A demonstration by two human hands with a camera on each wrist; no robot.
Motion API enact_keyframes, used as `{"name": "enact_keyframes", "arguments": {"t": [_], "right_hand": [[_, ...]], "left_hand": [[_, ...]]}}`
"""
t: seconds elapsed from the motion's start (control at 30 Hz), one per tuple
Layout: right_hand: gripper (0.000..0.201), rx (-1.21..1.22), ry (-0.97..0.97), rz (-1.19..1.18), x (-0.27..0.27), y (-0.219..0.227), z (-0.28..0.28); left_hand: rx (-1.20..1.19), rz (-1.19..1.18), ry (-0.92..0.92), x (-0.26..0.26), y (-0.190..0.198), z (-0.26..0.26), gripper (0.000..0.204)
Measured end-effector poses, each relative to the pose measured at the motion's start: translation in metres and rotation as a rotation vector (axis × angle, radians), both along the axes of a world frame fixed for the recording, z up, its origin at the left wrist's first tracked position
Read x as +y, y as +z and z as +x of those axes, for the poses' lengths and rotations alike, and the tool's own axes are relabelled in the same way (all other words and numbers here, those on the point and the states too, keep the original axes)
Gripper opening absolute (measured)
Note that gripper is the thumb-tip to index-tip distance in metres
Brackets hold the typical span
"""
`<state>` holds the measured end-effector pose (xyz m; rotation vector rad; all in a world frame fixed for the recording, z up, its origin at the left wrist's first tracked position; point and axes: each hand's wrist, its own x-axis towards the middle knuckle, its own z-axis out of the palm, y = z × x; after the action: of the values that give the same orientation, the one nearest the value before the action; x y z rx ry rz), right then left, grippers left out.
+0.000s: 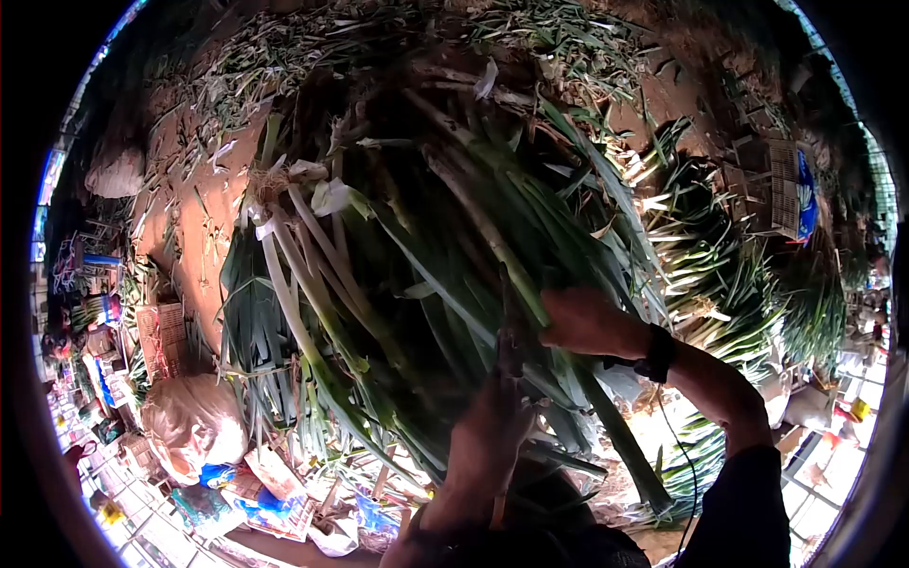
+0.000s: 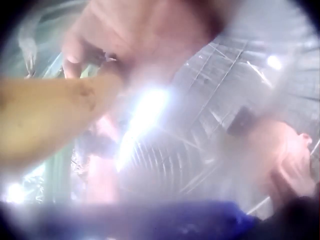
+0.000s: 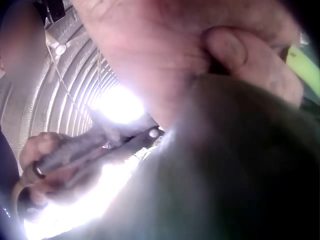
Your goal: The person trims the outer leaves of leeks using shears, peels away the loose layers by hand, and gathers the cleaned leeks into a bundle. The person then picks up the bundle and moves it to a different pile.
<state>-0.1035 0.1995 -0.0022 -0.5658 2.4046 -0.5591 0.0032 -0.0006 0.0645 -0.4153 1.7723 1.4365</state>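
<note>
In the head view my right hand [image 1: 598, 322] grips a long leek [image 1: 485, 222], whose pale end points up and left. Its green leaves [image 1: 620, 445] stick out below the hand. My left hand [image 1: 490, 431] is just to the left and lower, curled round the handle of a dark bladed tool [image 1: 507, 317]. The tool's blade points up beside the leek. A round rivet [image 3: 154, 133] shows on it in the right wrist view, and a blurred yellowish handle [image 2: 45, 115] fills the left of the left wrist view.
A big heap of leeks [image 1: 322, 293] lies in front of me, bundled at the left. More leeks [image 1: 710, 275] lie in a row at the right. Trimmings [image 1: 275, 57] litter the floor behind. A pale sack [image 1: 194, 426] stands lower left, a crate [image 1: 784, 189] at right.
</note>
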Motion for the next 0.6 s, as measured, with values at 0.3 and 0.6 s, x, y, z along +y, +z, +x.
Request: {"name": "enact_keyframes", "arguments": {"t": [0.3, 0.6], "right_hand": [[0.028, 0.189, 0.007, -0.276, 0.019, -0.018, 0.011], [0.048, -0.307, 0.030, -0.041, 0.038, -0.004, 0.022]], "left_hand": [[0.016, -0.045, -0.022, 0.003, -0.003, 0.014, 0.046], [0.236, -0.158, 0.165, -0.004, -0.073, -0.049, 0.042]]}}
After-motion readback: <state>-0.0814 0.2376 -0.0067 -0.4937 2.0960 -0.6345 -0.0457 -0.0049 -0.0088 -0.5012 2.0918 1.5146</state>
